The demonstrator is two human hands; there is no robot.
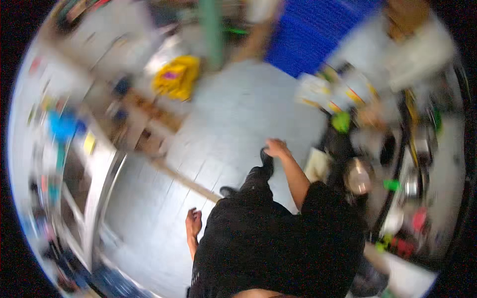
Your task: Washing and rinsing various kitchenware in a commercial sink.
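My left hand (194,218) hangs beside my body over the tiled floor (238,109), its fingers loosely bent and nothing seen in them. Farther forward, my right hand (277,148) is held out above my dark shoe (267,158). Its fingers look relaxed and somewhat apart, though smeared by motion; no held thing shows. Neither hand touches an object. The other shoe (228,191) stands on the floor near a pale strip (186,181).
A white-framed table (102,193) stands at the left. A yellow bag (178,77) lies ahead left, and a blue panel-like thing (315,35) ahead right. Pots, a round metal bowl (358,176) and blurred household goods crowd the right side.
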